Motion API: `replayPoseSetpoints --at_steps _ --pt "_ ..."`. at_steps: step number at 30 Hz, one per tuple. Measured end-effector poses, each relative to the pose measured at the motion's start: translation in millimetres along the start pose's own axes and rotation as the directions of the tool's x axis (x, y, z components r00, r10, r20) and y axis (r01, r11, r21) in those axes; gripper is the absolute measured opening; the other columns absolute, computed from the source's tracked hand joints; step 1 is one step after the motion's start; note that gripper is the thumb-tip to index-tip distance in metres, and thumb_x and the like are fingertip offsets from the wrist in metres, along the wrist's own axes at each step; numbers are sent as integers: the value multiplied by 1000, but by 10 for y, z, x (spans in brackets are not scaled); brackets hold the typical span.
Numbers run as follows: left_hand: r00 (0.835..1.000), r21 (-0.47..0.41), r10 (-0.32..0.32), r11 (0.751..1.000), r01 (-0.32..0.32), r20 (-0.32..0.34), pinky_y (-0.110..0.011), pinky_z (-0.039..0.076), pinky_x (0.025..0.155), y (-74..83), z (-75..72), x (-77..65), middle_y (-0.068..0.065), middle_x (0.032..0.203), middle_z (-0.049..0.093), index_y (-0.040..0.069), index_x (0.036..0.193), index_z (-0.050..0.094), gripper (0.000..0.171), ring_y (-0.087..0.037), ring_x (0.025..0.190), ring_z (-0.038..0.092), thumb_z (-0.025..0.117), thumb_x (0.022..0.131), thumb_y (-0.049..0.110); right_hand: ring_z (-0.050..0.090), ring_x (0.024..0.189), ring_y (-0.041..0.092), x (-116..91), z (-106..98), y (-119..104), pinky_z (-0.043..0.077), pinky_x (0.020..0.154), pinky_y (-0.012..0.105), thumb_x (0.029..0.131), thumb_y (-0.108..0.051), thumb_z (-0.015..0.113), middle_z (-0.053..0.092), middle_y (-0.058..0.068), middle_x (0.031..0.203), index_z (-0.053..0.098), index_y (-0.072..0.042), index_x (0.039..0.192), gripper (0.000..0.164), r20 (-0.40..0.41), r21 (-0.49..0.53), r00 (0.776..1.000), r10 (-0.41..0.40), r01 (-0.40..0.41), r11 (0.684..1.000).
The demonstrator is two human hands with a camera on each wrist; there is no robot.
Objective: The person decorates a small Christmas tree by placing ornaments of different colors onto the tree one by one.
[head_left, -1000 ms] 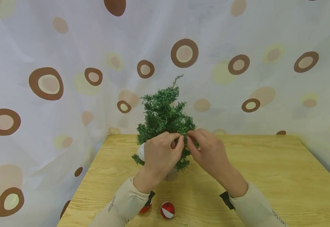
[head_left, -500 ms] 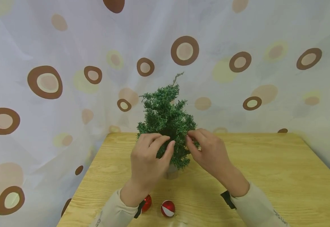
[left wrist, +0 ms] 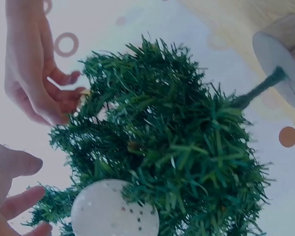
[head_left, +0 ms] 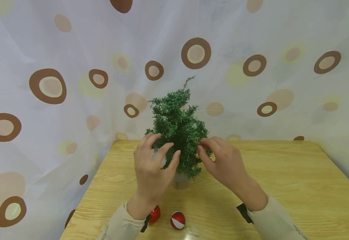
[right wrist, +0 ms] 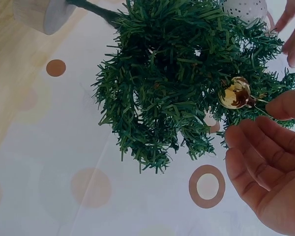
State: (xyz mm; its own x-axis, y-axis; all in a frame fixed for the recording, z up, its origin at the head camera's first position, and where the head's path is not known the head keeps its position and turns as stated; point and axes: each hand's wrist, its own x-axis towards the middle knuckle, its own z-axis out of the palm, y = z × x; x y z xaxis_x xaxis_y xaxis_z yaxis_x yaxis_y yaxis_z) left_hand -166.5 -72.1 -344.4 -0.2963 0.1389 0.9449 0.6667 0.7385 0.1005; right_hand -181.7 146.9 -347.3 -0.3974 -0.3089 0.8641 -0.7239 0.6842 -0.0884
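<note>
A small artificial Christmas tree (head_left: 177, 123) stands upright on the table in the head view. My left hand (head_left: 152, 166) is at its left side, fingers spread and holding nothing. Behind those fingers a white bauble (left wrist: 105, 211) with dotted holes sits among the branches. On the tree's right side my right hand (head_left: 222, 160) has thumb and forefinger close together at a branch. The right wrist view shows a shiny gold bauble (right wrist: 235, 93) there, its thin string running between that thumb and forefinger. The other fingers of the right hand are loosely bent.
A red bauble (head_left: 155, 215) lies on the wooden table (head_left: 282, 186) near the left wrist, partly hidden by it. Beside it lies a red and white bauble (head_left: 177, 220) with a string. A spotted curtain (head_left: 228, 30) hangs behind the table and along its left side.
My left hand has drawn away from the right hand toward the left of the tree, and its fingers have spread apart. The right hand has stayed nearly in place.
</note>
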Motion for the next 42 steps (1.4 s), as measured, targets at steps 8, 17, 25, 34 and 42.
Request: replayPoseSetpoints --at_steps 8,17,25,34,42 --pt "992 -40 -52 998 57 116 -56 56 104 -80 24 -15 -32 140 59 -2 110 76 35 -47 130 62 92 83 15 70 74 21 -107 -52 15 58 58 38 86 -3 77 73 8 85 73 -4 99 14 -5 -17 1000 6 -6 1000" --pt "991 -106 -82 990 94 110 -44 66 75 -157 32 -20 -28 135 66 -4 104 79 14 -41 104 76 80 91 -1 70 76 19 -254 -90 -12 57 57 36 86 -4 77 74 8 87 74 -5 102 16 16 -3 999 43 -43 999" --pt "992 -113 -75 990 87 105 -44 66 76 -200 28 -3 -28 134 67 -4 104 78 13 -40 108 75 77 91 -4 69 77 15 -383 -89 -78 58 61 32 84 -4 79 75 3 89 74 -7 103 19 46 27 996 75 -77 997" --pt "991 -119 -80 989 93 111 -45 66 76 -221 30 1 -28 135 67 -4 106 78 14 -40 107 76 77 92 -1 69 73 12 -631 36 -213 57 63 23 110 -31 52 75 -1 88 75 -9 101 33 51 116 998 22 -28 993" --pt "990 -126 -70 988 85 119 -45 66 77 -241 29 0 -28 135 67 -4 106 78 14 -40 107 75 77 92 -1 64 72 5 -861 189 -387 52 64 13 110 -37 51 71 -6 89 73 -14 103 33 115 188 993 -9 -13 982"
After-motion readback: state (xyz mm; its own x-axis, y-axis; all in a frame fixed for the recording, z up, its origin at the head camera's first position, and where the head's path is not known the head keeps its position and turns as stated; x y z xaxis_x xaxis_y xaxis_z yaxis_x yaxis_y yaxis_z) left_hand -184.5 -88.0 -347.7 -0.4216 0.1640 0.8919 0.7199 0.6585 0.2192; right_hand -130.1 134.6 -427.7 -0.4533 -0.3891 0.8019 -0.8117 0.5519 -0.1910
